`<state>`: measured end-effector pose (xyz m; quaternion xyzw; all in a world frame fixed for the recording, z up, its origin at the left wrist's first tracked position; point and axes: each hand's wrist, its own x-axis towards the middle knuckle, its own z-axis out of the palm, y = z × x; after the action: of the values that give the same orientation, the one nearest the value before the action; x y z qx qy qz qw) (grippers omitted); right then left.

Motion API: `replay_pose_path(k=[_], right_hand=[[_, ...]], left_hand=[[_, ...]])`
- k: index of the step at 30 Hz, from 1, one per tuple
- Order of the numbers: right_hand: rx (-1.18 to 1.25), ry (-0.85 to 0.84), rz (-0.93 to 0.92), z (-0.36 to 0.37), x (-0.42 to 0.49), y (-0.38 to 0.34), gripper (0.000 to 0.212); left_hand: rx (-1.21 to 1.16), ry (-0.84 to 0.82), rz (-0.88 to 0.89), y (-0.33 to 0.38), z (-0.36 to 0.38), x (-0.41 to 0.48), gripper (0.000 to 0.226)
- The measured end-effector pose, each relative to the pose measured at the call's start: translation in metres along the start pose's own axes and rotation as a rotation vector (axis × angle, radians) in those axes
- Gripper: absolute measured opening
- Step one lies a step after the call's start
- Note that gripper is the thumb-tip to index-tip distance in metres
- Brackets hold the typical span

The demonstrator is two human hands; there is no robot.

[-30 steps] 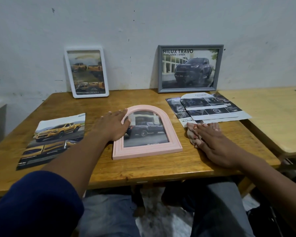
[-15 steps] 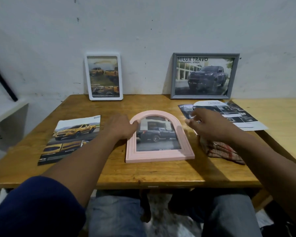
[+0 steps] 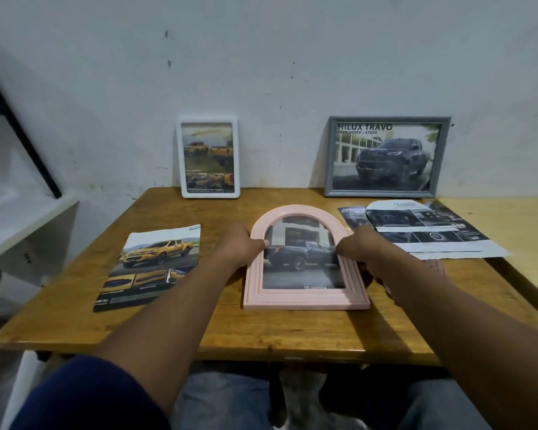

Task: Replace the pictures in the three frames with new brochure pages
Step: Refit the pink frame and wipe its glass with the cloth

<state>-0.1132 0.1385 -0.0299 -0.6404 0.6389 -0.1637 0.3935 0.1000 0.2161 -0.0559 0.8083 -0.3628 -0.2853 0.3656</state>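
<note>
Left hand (image 3: 241, 245): fingers (image 3: 261, 243) curled over the left rim of the pink arched frame (image 3: 305, 301), thumb on its front face, the remaining fingers hidden behind the rim. Grip confirmed.

Right hand (image 3: 365, 248): fingers curled over the right rim of the same frame, tips resting at the edge of the glass. Grip confirmed.

The frame sits at the middle of the counter (image 3: 261, 333), its lower rail towards the near edge. It holds a picture of a dark pickup truck.

Along the far edge, leaning on the wall (image 3: 292, 72): a white frame (image 3: 208, 193) to the left, a grey frame (image 3: 382, 193) to the right, both showing truck pictures. A brochure page (image 3: 154, 265) with a yellow truck lies flat near the left edge. Loose brochure pages (image 3: 423, 229) lie near the far right corner. A checked cloth (image 3: 437, 266) lies beside the right forearm, partly hidden by it.

Counter is varnished wood; a paler second table (image 3: 510, 231) adjoins its right edge. A white shelf (image 3: 22, 218) stands to the left.

Both forearms extend forward over the near edge, converging on the frame.
</note>
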Motion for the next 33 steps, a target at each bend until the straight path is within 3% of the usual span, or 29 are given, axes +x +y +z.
replay_pose_path(k=[3,5,9,13,26,33], right_hand=[[0.146,-0.013,-0.044,-0.008,0.007,-0.005,0.042],[0.215,0.010,-0.170,-0.014,0.014,-0.015,0.036],[0.258,0.097,-0.393,-0.029,0.030,-0.043,0.031],[0.200,0.171,-0.539,-0.033,0.063,-0.071,0.031],[0.127,0.223,-0.463,-0.012,0.198,-0.123,0.033],[0.035,0.364,-0.457,0.000,0.216,-0.127,0.029]], left_hand=[[-0.251,-0.002,0.019,0.004,-0.008,0.005,0.039],[-0.353,0.053,0.114,0.013,-0.016,0.011,0.043],[-0.271,0.238,0.344,0.041,-0.033,0.029,0.045],[-0.263,0.323,0.414,0.065,-0.041,0.062,0.048],[-0.123,0.402,0.417,0.094,-0.022,0.197,0.039],[0.064,0.498,0.454,0.090,-0.004,0.212,0.059]])
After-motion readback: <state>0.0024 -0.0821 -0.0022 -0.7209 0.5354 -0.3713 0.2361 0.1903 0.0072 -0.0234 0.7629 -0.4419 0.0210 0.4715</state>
